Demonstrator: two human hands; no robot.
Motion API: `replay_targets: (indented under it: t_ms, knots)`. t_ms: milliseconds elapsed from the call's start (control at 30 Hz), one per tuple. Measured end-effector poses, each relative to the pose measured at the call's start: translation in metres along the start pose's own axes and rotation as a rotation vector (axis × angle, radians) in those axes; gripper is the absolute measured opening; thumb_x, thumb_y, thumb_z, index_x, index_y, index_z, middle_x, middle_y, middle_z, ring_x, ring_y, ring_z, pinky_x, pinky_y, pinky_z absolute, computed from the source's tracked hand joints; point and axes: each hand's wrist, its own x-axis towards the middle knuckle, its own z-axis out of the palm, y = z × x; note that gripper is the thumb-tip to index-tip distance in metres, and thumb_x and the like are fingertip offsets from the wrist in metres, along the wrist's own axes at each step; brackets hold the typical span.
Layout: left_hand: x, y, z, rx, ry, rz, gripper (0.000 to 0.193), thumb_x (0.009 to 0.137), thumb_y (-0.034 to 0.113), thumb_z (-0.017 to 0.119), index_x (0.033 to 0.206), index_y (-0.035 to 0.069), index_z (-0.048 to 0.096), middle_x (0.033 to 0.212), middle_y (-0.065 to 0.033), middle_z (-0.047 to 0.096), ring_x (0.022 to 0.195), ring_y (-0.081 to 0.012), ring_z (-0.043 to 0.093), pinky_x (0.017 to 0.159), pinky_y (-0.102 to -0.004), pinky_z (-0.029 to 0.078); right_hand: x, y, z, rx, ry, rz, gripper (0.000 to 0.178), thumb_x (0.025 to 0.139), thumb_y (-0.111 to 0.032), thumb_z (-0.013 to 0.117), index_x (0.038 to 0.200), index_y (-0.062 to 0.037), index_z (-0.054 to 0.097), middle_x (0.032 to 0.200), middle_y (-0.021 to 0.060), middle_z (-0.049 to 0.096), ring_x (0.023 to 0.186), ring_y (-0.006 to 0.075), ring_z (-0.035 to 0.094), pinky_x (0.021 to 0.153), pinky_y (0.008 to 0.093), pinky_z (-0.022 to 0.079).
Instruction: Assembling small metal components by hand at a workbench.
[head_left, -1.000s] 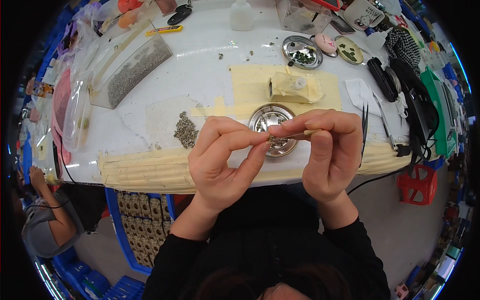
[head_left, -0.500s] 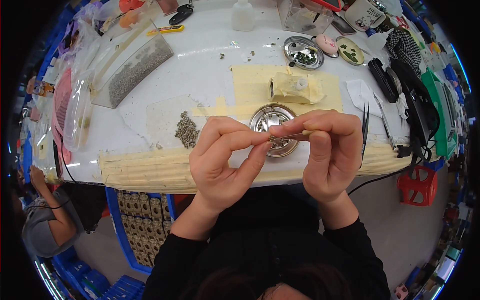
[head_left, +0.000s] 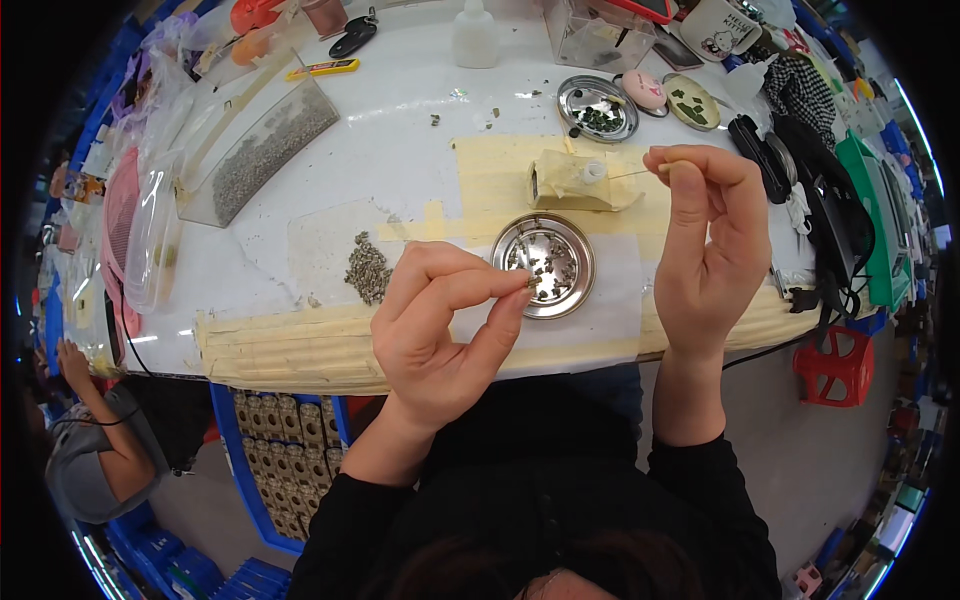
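My left hand (head_left: 437, 335) is closed in a pinch over the round metal dish (head_left: 587, 285), gripping a small metallic piece (head_left: 531, 283) too tiny to make out fully. Several similar pieces lie in the dish. Out to the right, my right hand (head_left: 712, 240) pinches a thin needle tool (head_left: 636, 173) with a yellowish end. The needle's tip reaches close to the white nozzle (head_left: 594, 173) on a block wrapped in cream tape (head_left: 556, 188); whether they touch I cannot tell. Left of my left hand sits a pile of small metallic pieces (head_left: 368, 268).
A clear tray of grey bits (head_left: 270, 150) stands at the far left, a white squeeze bottle (head_left: 475, 38) at the back. Dark green pieces lie in a metal dish (head_left: 575, 88). Below the table are a blue crate (head_left: 240, 465) and a red stool (head_left: 838, 367). Another person (head_left: 112, 440) sits left.
My right hand has moved away from my left, up and to the right, taking the needle tool to the taped block. My left hand stays over the dish with its pinched piece.
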Motion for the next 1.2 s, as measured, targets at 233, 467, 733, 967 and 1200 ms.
replay_targets:
  t_ms: [233,467,733,967,1200]
  knots:
    - [-0.001,0.0,0.001,-0.001,0.025,-0.01,0.019,0.074,-0.006,0.077,0.091,0.0,0.072,0.084,-0.0072,0.062,0.076,-0.0168,0.057,0.066,-0.026,0.045,0.006,0.01,0.004,-0.372,-0.168,-0.148,0.009,0.085,-0.004,0.069,0.094,-0.0012,0.065,0.085,0.0082,0.065,0.081,0.0261,0.061,0.07,0.0338,0.048]
    - [-0.002,-0.001,-0.001,0.016,0.064,0.0,0.019,0.074,-0.006,0.076,0.092,0.0,0.072,0.085,-0.0072,0.062,0.076,-0.017,0.056,0.066,-0.0263,0.044,-0.012,-0.012,-0.001,-0.204,-0.178,-0.196,0.023,0.08,-0.005,0.074,0.103,-0.0026,0.071,0.088,0.0084,0.066,0.081,0.026,0.059,0.071,0.0334,0.047]
    - [-0.002,-0.003,-0.002,0.013,0.06,0.041,0.021,0.073,-0.005,0.077,0.093,0.0,0.072,0.085,-0.0069,0.064,0.077,-0.018,0.056,0.068,-0.0284,0.044,-0.041,-0.036,0.005,0.247,-0.39,0.092,0.021,0.081,0.0,0.073,0.102,-0.0005,0.073,0.084,0.0082,0.066,0.08,0.023,0.06,0.071,0.0311,0.048]
    - [-0.001,-0.001,-0.001,0.032,0.034,0.088,0.024,0.072,-0.005,0.077,0.094,0.003,0.073,0.086,-0.0046,0.064,0.077,-0.0183,0.057,0.068,-0.029,0.044,-0.048,-0.037,0.008,0.683,-0.416,0.587,0.012,0.088,-0.003,0.068,0.099,0.0011,0.071,0.088,0.0076,0.067,0.081,0.0152,0.061,0.073,0.0262,0.047]
    - [0.0,0.0,0.0,0.098,0.024,0.098,0.026,0.07,-0.005,0.079,0.094,0.003,0.073,0.085,-0.0049,0.064,0.076,-0.0193,0.058,0.067,-0.0298,0.044,-0.046,-0.032,0.008,0.354,-0.313,0.229,0.016,0.079,-0.002,0.077,0.094,-0.0036,0.071,0.085,0.0054,0.065,0.075,0.016,0.059,0.067,0.0271,0.046]
